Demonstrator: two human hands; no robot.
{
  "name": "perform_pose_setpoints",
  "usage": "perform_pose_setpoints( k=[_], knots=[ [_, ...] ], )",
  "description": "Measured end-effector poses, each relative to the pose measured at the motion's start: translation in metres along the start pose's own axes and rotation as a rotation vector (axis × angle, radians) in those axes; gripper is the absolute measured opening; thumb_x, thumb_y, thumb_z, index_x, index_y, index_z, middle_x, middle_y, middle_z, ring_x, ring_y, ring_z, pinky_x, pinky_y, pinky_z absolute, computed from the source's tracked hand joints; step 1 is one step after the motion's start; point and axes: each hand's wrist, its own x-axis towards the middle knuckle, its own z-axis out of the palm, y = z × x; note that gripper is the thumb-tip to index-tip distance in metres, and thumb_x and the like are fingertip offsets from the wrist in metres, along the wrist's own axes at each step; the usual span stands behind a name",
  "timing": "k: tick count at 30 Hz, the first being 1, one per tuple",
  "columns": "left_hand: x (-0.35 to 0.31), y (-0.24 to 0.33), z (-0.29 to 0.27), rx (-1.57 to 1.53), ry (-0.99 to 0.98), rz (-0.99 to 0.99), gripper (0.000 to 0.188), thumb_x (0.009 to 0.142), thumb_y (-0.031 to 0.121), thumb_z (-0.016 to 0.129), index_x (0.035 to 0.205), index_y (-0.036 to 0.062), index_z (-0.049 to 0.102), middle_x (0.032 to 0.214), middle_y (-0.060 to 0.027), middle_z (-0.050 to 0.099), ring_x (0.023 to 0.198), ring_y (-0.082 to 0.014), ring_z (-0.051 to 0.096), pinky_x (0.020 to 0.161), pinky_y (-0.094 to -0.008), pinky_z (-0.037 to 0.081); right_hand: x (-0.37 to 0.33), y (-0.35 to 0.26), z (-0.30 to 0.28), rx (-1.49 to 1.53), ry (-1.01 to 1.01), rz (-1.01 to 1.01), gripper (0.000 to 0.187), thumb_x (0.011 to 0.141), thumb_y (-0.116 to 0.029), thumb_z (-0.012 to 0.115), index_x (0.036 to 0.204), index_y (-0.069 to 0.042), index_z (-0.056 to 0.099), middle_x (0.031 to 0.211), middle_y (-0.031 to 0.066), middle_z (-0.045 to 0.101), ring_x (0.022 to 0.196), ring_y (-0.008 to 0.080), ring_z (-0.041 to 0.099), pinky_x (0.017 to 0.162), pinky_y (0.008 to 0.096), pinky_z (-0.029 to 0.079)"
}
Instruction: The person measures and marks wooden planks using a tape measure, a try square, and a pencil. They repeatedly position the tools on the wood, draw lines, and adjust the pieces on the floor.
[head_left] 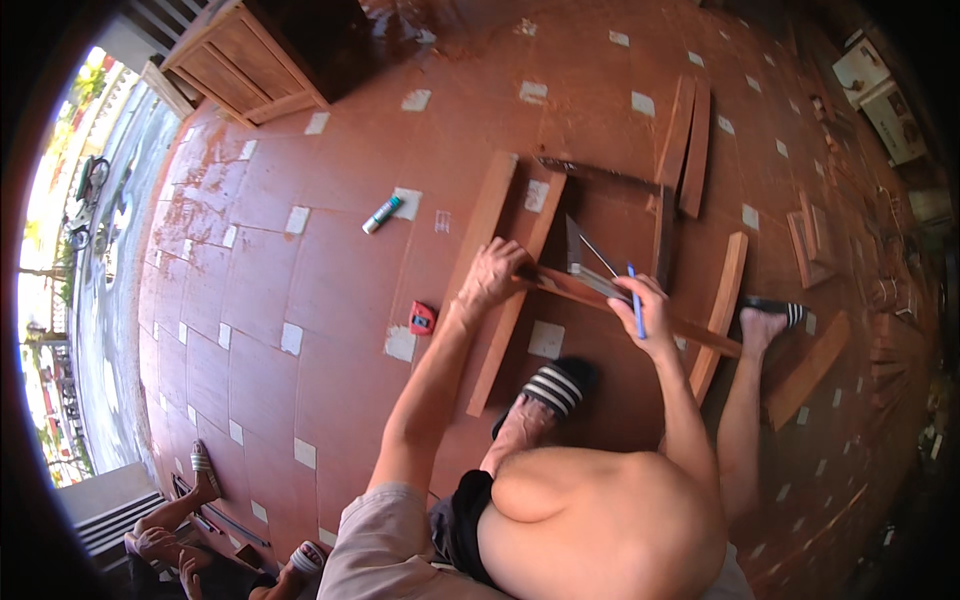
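Observation:
My left hand (492,272) is closed over the left end of a reddish wooden bar (700,335), which slants down to the right across other wooden pieces. In my right hand (648,308) a blue pen (636,300) stands nearly upright between the fingers. A metal set square (578,250) lies against the bar between my hands, and its near end meets my right fingers; whether they grip it too is hidden. Under the bar run a long left rail (490,365) and a shorter right rail (733,280). A dark wooden frame piece (605,174) lies beyond.
On the tiled floor (350,400) to the left are a red tape measure (422,318) and a green-and-white tube (382,215). Loose planks (684,145) lie at the far right. A wooden cabinet (245,65) stands far left. Another person's hand (155,545) and legs show lower left.

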Motion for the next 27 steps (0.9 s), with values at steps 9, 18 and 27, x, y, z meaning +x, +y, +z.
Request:
perform_pose_setpoints(
  k=[9,18,27],
  knots=[
    [-0.051,0.066,-0.008,-0.048,0.29,-0.066,0.066,0.074,0.0,0.071,0.139,0.0097,0.063,0.137,-0.0146,0.061,0.126,-0.0385,0.055,0.109,-0.0495,0.046,-0.008,-0.003,0.073,-0.211,-0.03,-0.148,0.037,0.076,0.001,0.087,0.11,-0.006,0.074,0.098,0.0119,0.066,0.091,0.0361,0.063,0.08,0.0457,0.053],
    [-0.022,0.104,0.043,0.032,0.21,0.171,0.041,0.088,0.013,0.07,0.129,0.0098,0.067,0.129,-0.0055,0.065,0.125,-0.0258,0.06,0.11,-0.0437,0.045,-0.008,0.007,0.061,-0.187,-0.035,-0.147,0.04,0.083,-0.011,0.085,0.121,-0.006,0.072,0.102,0.0141,0.065,0.095,0.0379,0.062,0.083,0.047,0.052],
    [-0.011,0.097,0.049,0.003,0.123,0.125,0.039,0.085,0.028,0.081,0.122,0.0168,0.074,0.118,-0.0016,0.065,0.118,-0.0229,0.059,0.103,-0.041,0.045,-0.024,0.007,0.047,-0.271,-0.082,-0.047,0.043,0.073,0.001,0.084,0.114,-0.005,0.074,0.1,0.0133,0.062,0.097,0.0377,0.06,0.084,0.0476,0.051]
  ],
)
